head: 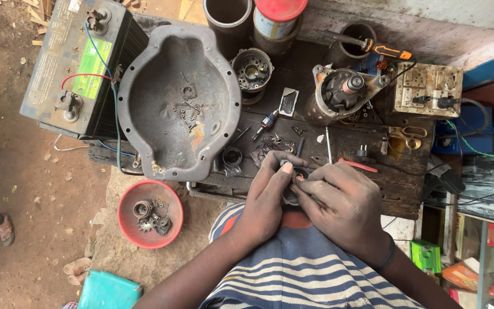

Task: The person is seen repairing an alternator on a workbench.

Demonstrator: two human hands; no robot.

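Observation:
My left hand and my right hand meet over a small dark round metal part at the near edge of a dirty wooden workbench. Both hands grip the part, fingers curled round it, and most of it is hidden beneath them. My left thumb presses on its top. Small screws and bits lie on the bench just beyond my fingers. A thin metal rod and a red-handled tool lie just past my right hand.
A large grey metal housing holding loose screws sits left of my hands. A car battery with wires stands at far left. A red bowl of parts is on the ground. An alternator, scissors, a socket board and a screwdriver lie behind.

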